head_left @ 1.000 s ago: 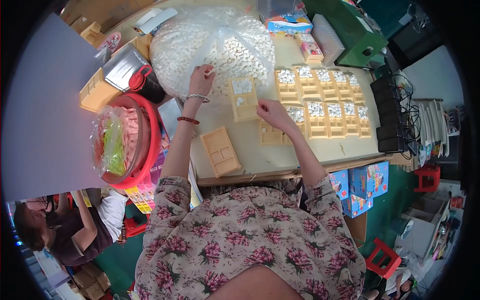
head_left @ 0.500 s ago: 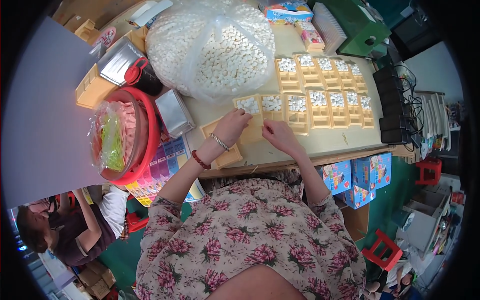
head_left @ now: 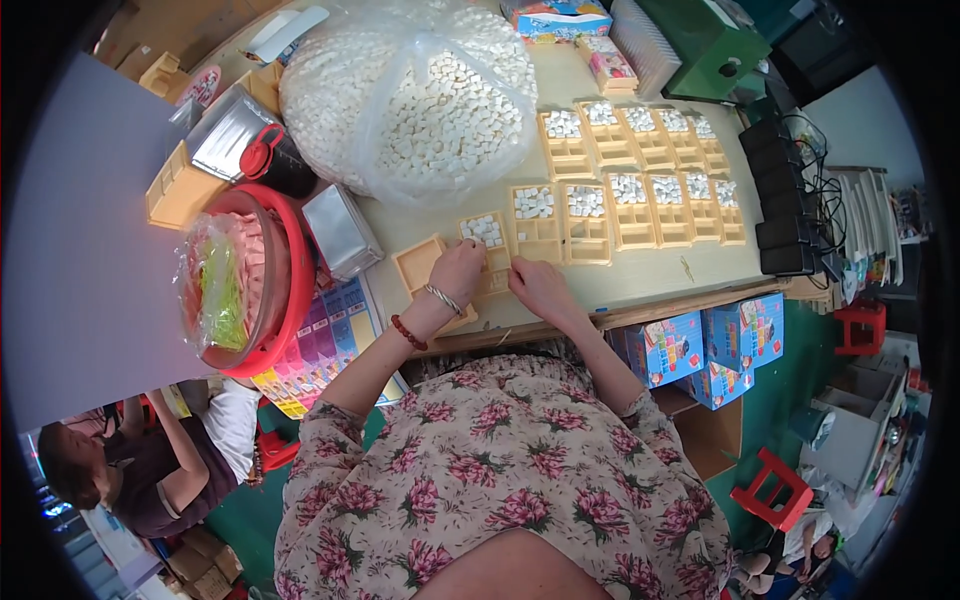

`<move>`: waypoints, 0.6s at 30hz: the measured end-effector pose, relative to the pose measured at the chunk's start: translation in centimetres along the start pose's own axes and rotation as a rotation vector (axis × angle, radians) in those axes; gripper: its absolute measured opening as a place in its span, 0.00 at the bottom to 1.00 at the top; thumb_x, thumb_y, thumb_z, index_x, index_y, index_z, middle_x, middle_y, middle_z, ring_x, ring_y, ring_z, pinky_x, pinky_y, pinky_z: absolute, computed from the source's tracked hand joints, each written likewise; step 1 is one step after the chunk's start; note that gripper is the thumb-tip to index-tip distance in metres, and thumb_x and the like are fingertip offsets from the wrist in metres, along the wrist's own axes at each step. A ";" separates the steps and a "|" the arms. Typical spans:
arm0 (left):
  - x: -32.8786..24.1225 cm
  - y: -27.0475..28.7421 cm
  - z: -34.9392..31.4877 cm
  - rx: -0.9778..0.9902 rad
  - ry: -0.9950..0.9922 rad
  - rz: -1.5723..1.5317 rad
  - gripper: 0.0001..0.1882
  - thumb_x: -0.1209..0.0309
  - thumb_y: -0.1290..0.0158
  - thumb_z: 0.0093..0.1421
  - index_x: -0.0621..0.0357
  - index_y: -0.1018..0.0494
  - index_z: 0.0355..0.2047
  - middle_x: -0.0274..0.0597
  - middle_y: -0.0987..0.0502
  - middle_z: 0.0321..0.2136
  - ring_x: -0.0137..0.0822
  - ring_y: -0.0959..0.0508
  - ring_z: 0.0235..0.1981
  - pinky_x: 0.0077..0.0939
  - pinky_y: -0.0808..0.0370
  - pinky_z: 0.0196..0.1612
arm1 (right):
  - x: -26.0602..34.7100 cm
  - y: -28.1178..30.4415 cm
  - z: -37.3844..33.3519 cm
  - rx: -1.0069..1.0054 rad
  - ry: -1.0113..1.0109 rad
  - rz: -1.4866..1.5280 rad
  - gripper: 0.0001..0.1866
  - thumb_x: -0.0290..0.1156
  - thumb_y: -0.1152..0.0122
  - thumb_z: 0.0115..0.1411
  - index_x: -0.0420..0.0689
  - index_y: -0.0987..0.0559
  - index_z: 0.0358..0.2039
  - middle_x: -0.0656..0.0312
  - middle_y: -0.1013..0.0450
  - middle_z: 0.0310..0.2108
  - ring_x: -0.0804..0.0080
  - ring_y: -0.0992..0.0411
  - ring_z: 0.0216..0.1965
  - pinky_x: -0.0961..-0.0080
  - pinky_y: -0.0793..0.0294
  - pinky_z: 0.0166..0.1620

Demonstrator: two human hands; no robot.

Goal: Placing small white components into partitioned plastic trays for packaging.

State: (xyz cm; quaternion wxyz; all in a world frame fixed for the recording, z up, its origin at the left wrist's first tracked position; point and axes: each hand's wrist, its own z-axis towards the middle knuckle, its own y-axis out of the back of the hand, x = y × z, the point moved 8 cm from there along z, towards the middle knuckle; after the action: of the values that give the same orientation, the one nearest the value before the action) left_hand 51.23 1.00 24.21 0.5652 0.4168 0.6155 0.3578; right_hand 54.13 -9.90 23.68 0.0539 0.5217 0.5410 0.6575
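The left hand (head_left: 458, 270) and right hand (head_left: 541, 289) rest on a yellow tray (head_left: 487, 250) of white pieces; whether they grip it is unclear.

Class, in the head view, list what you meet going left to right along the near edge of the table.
Red basin → empty yellow tray → left hand → right hand → filled yellow trays → black boxes.

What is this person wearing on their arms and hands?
Both hands are bare, no gloves. The left hand has two bracelets at the wrist: a thin silvery bangle and a dark red beaded one. The right hand wears nothing visible. The sleeves are short, beige with pink flowers.
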 end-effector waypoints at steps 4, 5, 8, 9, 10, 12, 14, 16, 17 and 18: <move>-0.4 0.7 0.7 0.001 -0.011 0.086 0.05 0.78 0.54 0.48 0.64 0.31 0.27 0.51 0.28 0.29 0.45 0.28 0.35 0.33 0.27 0.36 | 0.3 -0.1 0.0 -0.057 -0.033 -0.053 0.13 0.37 0.54 0.56 0.40 0.30 0.24 0.48 0.30 0.22 0.50 0.30 0.28 0.57 0.33 0.32; -0.4 0.8 0.8 -0.013 -0.029 0.092 0.05 0.77 0.53 0.47 0.64 0.31 0.26 0.52 0.28 0.29 0.46 0.28 0.35 0.34 0.28 0.36 | 0.3 0.0 -0.1 -0.057 -0.062 -0.079 0.13 0.38 0.53 0.56 0.41 0.30 0.25 0.49 0.30 0.21 0.50 0.30 0.28 0.57 0.33 0.31; 0.6 1.5 0.8 -0.016 0.040 -0.088 0.05 0.77 0.52 0.47 0.64 0.31 0.25 0.52 0.28 0.27 0.48 0.28 0.33 0.36 0.28 0.35 | 0.1 1.7 -0.2 -0.109 -0.113 -0.028 0.12 0.38 0.52 0.56 0.42 0.29 0.26 0.51 0.29 0.21 0.52 0.30 0.27 0.59 0.32 0.30; 1.0 2.1 1.0 -0.015 0.042 -0.088 0.05 0.77 0.52 0.47 0.64 0.31 0.25 0.52 0.28 0.27 0.48 0.28 0.33 0.36 0.28 0.35 | -0.3 2.5 -0.2 -0.159 -0.134 0.048 0.11 0.38 0.50 0.56 0.43 0.29 0.26 0.52 0.29 0.20 0.53 0.29 0.26 0.60 0.32 0.29; 1.3 3.2 1.4 -0.036 0.032 -0.159 0.04 0.77 0.52 0.47 0.64 0.31 0.25 0.52 0.28 0.26 0.48 0.28 0.32 0.36 0.29 0.35 | -0.6 2.8 0.0 -0.160 -0.139 0.048 0.11 0.38 0.50 0.56 0.43 0.29 0.26 0.52 0.29 0.20 0.53 0.29 0.26 0.60 0.32 0.29; 2.2 4.1 2.1 -0.057 0.029 -0.231 0.03 0.77 0.51 0.46 0.64 0.30 0.24 0.52 0.28 0.25 0.49 0.28 0.31 0.37 0.29 0.34 | -1.0 4.7 0.6 -0.318 -0.100 0.065 0.07 0.35 0.49 0.55 0.45 0.28 0.27 0.55 0.29 0.19 0.54 0.29 0.24 0.61 0.32 0.28; 3.4 5.3 3.2 -0.157 0.025 -0.311 0.02 0.78 0.51 0.46 0.63 0.30 0.23 0.51 0.28 0.24 0.49 0.28 0.30 0.37 0.30 0.34 | -1.7 5.0 1.9 -0.329 -0.083 0.027 0.07 0.34 0.48 0.54 0.45 0.28 0.27 0.55 0.29 0.19 0.55 0.29 0.25 0.61 0.32 0.28; 3.9 5.3 4.1 -0.159 0.028 -0.314 0.03 0.78 0.51 0.46 0.63 0.30 0.23 0.51 0.28 0.24 0.49 0.28 0.30 0.37 0.30 0.34 | -2.3 4.6 2.9 -0.341 -0.065 -0.010 0.06 0.33 0.48 0.54 0.45 0.28 0.27 0.55 0.29 0.19 0.55 0.29 0.25 0.61 0.32 0.28; 3.9 5.2 4.4 -0.160 0.030 -0.318 0.03 0.78 0.50 0.45 0.63 0.30 0.23 0.51 0.28 0.24 0.49 0.28 0.30 0.37 0.30 0.34 | -2.3 4.2 3.4 -0.324 -0.029 -0.047 0.06 0.33 0.48 0.53 0.44 0.28 0.27 0.54 0.30 0.19 0.55 0.29 0.25 0.60 0.32 0.27; 3.9 5.0 4.5 -0.161 0.030 -0.317 0.03 0.78 0.50 0.45 0.63 0.30 0.23 0.51 0.28 0.24 0.49 0.28 0.30 0.37 0.30 0.34 | -2.2 3.9 3.7 -0.307 0.006 -0.085 0.06 0.33 0.48 0.53 0.44 0.29 0.27 0.53 0.30 0.19 0.55 0.29 0.25 0.60 0.32 0.26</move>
State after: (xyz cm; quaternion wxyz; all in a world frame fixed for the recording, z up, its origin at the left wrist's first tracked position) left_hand 56.21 6.44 26.73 0.6369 0.2627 0.6510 0.3187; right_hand 59.83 -10.48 24.79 0.1593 0.4819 0.4560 0.7311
